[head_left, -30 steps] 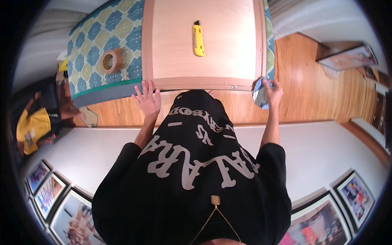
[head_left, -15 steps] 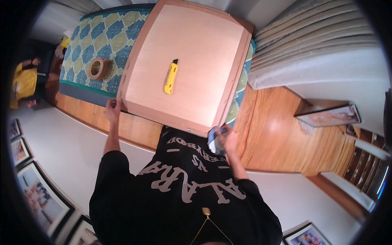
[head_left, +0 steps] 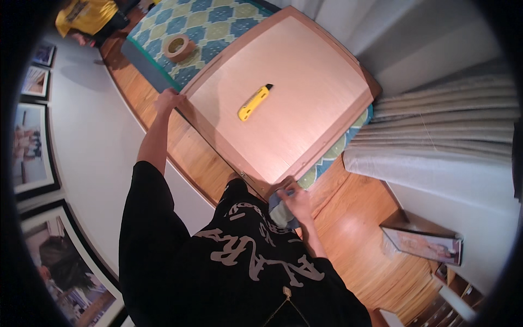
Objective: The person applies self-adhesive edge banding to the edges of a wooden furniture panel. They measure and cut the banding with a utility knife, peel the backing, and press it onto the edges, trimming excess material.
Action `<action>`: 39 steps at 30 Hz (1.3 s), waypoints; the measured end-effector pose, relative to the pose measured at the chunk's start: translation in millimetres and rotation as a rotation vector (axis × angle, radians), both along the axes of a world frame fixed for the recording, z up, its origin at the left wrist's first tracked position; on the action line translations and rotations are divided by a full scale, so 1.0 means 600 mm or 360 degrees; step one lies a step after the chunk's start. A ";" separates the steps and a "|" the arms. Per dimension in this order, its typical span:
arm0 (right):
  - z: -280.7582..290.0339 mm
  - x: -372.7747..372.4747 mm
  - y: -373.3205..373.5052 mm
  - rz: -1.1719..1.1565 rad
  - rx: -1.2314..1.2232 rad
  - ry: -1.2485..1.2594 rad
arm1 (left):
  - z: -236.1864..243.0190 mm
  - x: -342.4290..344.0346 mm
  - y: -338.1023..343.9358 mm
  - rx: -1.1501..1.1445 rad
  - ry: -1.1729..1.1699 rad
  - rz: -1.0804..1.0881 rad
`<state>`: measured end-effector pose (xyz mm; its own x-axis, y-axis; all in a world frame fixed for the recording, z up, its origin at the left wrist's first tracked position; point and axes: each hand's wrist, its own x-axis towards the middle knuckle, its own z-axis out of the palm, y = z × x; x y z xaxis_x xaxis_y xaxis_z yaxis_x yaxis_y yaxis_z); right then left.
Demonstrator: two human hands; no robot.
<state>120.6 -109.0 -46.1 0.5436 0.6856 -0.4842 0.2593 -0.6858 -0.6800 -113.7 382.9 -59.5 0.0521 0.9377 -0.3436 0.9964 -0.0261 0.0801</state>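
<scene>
A large flat wooden panel [head_left: 291, 60] with brown tape around its border, like the back of a picture frame, lies on the patterned cloth in front of me. A yellow utility knife [head_left: 254, 103] with a black tip rests on it. My left hand [head_left: 170, 100] has its fingers closed around the panel's near left corner. At the near right corner, my right hand [head_left: 294, 200] clasps a grey-blue cloth [head_left: 280, 214] against the edge, and part of the cloth is hidden behind the fingers.
A roll of brown tape [head_left: 178, 48] sits on the blue and green patterned cloth [head_left: 218, 22]. Grey curtains [head_left: 436, 111] hang at the right. A framed picture [head_left: 422, 242] leans by the wall there. Another person in a yellow shirt [head_left: 87, 15] is at the far left. Framed photos line the left wall.
My view has turned, so the panel now appears tilted clockwise. Both hands stay at its near corners, the right with the cloth. The knife has kept its place on the panel.
</scene>
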 end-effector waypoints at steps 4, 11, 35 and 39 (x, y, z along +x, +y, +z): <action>0.017 0.091 0.108 -0.0274 0.0499 0.0180 | -0.022 -0.001 0.035 0.0321 -0.0380 -0.0039; 0.057 0.096 0.202 -0.0433 0.0545 -0.1127 | -0.006 0.208 0.144 0.0275 -0.1060 -0.0755; -0.022 -0.344 0.344 -0.2835 0.0756 0.0457 | -0.023 0.895 0.186 -0.0153 -0.0632 -0.1958; -0.002 -0.290 0.270 -0.2639 0.0728 0.0269 | 0.023 0.850 0.273 -0.0380 -0.0749 -0.1723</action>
